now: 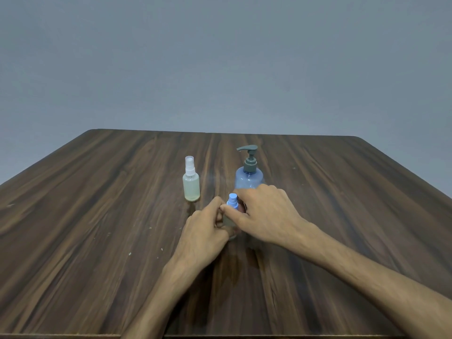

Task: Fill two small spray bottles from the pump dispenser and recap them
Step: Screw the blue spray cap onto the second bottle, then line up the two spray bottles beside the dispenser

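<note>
Left hand (208,226): centre frame, fingers curled round the body of the small bottle (231,225), gripping it upright on the table (97,216).
Right hand (264,211): just right of it, pinching the blue spray cap (232,200) on top.
White-capped spray bottle (191,182): upper left of the hands, standing capped, pale liquid inside.
Pump dispenser (249,172): directly behind the right hand, upright, spout pointing left.

No legible text, labels, brand marks, numbers or signs observed. Pump dispenser (248,178): plain blue body, unlabelled. Spray bottle with clear cap (191,183): unmarked. Blue-capped spray bottle (231,204): mostly hidden by the hands, no print discernible.
</note>
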